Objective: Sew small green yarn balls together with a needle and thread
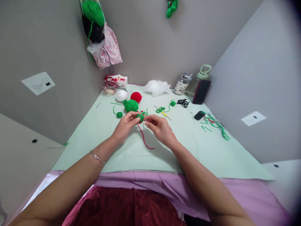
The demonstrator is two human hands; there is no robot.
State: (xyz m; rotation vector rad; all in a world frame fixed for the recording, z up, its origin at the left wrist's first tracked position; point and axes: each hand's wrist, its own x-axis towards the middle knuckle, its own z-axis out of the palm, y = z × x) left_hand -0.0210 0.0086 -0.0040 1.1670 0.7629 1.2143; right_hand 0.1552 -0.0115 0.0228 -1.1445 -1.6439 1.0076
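Note:
My left hand (pixel 126 125) pinches a small green yarn piece (pixel 140 117) between thumb and fingers, above the table. Close against its right side, my right hand (pixel 158 128) has thumb and forefinger pressed together; what lies between them is too small to make out. A red yarn tail (pixel 145 141) hangs from the piece and trails toward the table's front. A thin dark strand loops down between the hands. Just behind my left hand lie a large green yarn ball (pixel 131 105) and a small green yarn ball (pixel 119 115).
Behind are a white yarn ball (pixel 121 95), a red yarn ball (pixel 136 97) and white stuffing (pixel 156 88). To the right lie a yellow-handled crochet hook (pixel 164 114), a black claw clip (pixel 183 102), a phone (pixel 201 91), a bottle (pixel 193 86) and yarn scraps (pixel 217 125).

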